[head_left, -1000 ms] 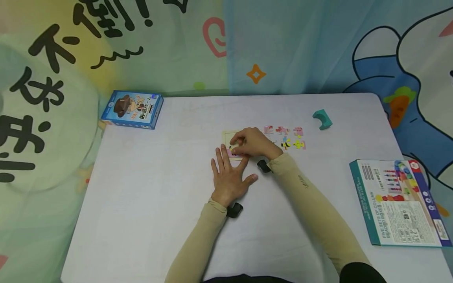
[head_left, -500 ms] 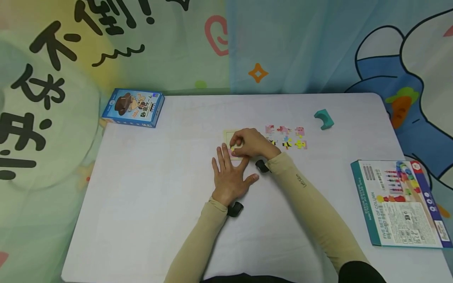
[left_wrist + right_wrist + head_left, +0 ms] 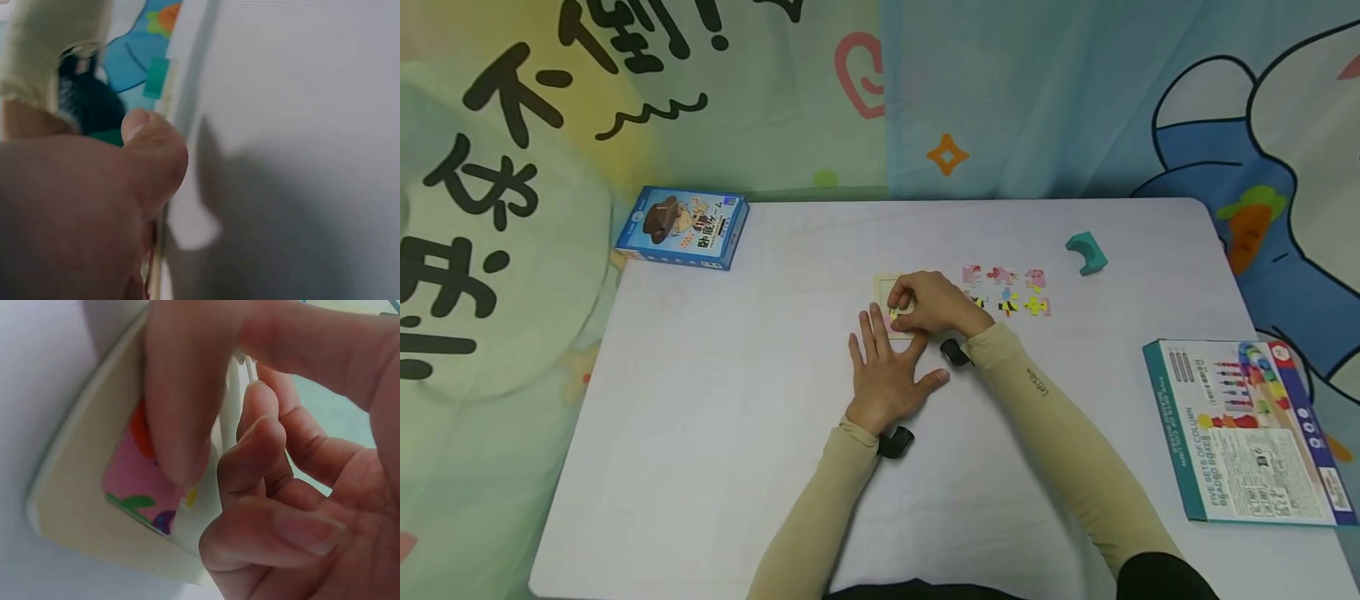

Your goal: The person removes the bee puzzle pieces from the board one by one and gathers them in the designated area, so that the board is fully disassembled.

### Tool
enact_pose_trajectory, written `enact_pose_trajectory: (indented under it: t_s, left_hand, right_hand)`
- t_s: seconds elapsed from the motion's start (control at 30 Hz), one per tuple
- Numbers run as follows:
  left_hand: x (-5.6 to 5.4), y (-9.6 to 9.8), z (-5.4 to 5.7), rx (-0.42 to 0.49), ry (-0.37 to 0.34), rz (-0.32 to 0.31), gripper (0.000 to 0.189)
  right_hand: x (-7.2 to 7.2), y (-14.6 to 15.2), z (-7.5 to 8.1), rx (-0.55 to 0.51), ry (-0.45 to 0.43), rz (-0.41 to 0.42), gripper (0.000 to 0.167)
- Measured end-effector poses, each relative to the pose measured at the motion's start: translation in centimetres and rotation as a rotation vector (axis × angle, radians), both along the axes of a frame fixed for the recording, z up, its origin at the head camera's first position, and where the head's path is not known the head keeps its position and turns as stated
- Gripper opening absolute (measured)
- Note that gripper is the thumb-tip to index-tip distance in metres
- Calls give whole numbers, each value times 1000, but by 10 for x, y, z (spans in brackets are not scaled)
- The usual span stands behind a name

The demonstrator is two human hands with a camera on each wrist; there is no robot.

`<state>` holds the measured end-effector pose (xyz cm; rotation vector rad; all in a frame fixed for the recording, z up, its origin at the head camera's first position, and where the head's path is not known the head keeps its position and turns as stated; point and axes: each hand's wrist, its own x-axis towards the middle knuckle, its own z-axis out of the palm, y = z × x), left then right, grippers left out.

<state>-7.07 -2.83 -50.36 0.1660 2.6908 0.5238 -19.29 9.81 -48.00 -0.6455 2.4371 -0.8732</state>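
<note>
A small pale puzzle tray (image 3: 883,285) lies on the table, partly hidden under both hands. My left hand (image 3: 886,375) rests with fingers straight and spread, their tips at the tray's near edge. Over the tray, my right hand (image 3: 936,302) has its thumb reaching down and its other fingers loosely curled. In the right wrist view the thumb tip presses on a pink puzzle piece (image 3: 134,478) with green, purple and orange print, set in the tray's corner. Much of that piece is covered by the thumb. Several loose puzzle pieces (image 3: 1036,307) lie in rows right of the hand.
A teal arch-shaped block (image 3: 1094,250) sits at the back right. A blue box (image 3: 700,232) with a hat picture stands at the back left corner. Along the right edge lies a larger white, teal and purple box (image 3: 1262,458). A printed curtain hangs behind the table.
Both hands keep almost the same place. The right thumb has shifted slightly over the piece in the tray. The whole head view has moved a little.
</note>
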Motion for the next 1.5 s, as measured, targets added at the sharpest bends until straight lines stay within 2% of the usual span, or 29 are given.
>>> enact_pose_trajectory:
  t_s: [0.27, 0.43, 0.53, 0.67, 1.0, 1.13, 1.4, 1.5]
  left_hand:
    - [1, -4, 1, 34, 4, -10, 81]
    - [2, -4, 3, 63, 16, -9, 81]
    - [1, -4, 2, 75, -1, -9, 83]
    - [-1, -4, -1, 70, -25, -11, 86]
    - [1, -4, 2, 53, 20, -2, 95]
    - [3, -4, 4, 46, 35, 0, 94]
    - [2, -3, 6, 47, 37, -4, 95]
    - [2, -3, 5, 50, 33, -4, 96]
  right_hand:
    - [1, 0, 0, -10, -8, -19, 26]
    - [3, 1, -1, -21, 28, -47, 24]
    - [4, 3, -1, -49, 41, -63, 22]
    - [4, 5, -2, -93, 39, -81, 22]
    - [6, 12, -5, -157, 7, -107, 14]
    - [8, 13, -4, -185, -16, -131, 17]
    - [11, 13, -2, -168, 12, -174, 23]
    - [11, 13, -2, -162, -3, -193, 22]
